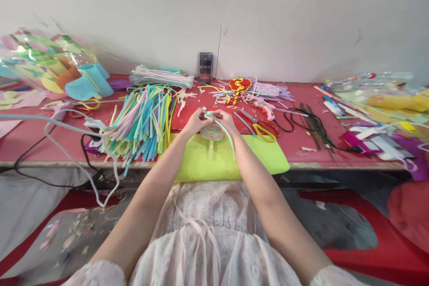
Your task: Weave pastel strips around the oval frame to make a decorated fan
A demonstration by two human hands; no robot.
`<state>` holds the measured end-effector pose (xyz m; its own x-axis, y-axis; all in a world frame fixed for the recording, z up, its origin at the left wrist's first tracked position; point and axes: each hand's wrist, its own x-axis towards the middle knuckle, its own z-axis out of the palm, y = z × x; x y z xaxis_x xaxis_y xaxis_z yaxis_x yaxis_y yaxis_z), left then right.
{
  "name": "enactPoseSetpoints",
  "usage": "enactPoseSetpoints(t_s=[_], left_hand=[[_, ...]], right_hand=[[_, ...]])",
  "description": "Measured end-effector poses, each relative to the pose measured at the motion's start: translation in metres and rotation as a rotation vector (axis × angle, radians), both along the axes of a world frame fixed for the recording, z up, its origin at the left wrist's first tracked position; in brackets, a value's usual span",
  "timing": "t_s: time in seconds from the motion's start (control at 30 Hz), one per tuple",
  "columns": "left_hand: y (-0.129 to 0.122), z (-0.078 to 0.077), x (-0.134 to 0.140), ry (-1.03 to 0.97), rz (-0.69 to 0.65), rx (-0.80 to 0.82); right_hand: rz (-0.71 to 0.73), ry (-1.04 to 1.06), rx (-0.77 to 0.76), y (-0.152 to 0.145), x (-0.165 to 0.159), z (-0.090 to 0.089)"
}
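1. Here, our left hand [197,121] and right hand [224,119] pinched a pale-green strip [230,139] between nearly closed fingers.
2. It trailed down beside our right wrist.
3. A coiled disc [213,131] showed just below both hands.
4. Red-handled scissors [270,128] lay nearby on the worktop [295,154].

You wear a lacy, textured cloth dress [214,250] — your mat [264,158] looks smooth and matt. The stems [144,120] look soft and matt, the bottles [397,77] clear, glossy plastic, the scissors [264,125] metal with smooth plastic handles [271,129].
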<state>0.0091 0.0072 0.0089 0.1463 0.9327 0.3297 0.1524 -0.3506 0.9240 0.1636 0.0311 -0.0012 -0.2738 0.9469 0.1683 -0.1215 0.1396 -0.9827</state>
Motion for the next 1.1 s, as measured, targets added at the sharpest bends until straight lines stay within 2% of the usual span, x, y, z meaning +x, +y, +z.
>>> enactPoseSetpoints(t_s=[0.1,0.2,0.4,0.7,0.93,1.1], left_hand=[[-0.006,0.006,0.001,0.145,0.156,0.156],[-0.011,0.013,0.001,0.244,0.202,0.255],[-0.013,0.016,0.002,0.217,0.264,0.25],[-0.007,0.01,0.001,0.108,0.116,0.084],[-0.004,0.009,-0.001,0.098,0.081,0.068],[0.0,0.004,0.0,0.068,0.076,0.074]], right_hand=[[0.004,0.031,-0.01,0.001,0.0,-0.003],[0.011,0.045,0.014,-0.001,-0.002,-0.004],[0.0,-0.006,0.058,-0.007,-0.005,0.0],[0.01,0.013,0.042,-0.001,-0.004,-0.006],[-0.077,-0.013,0.073,-0.006,0.0,0.001],[-0.058,0.035,0.076,-0.005,-0.001,0.002]])
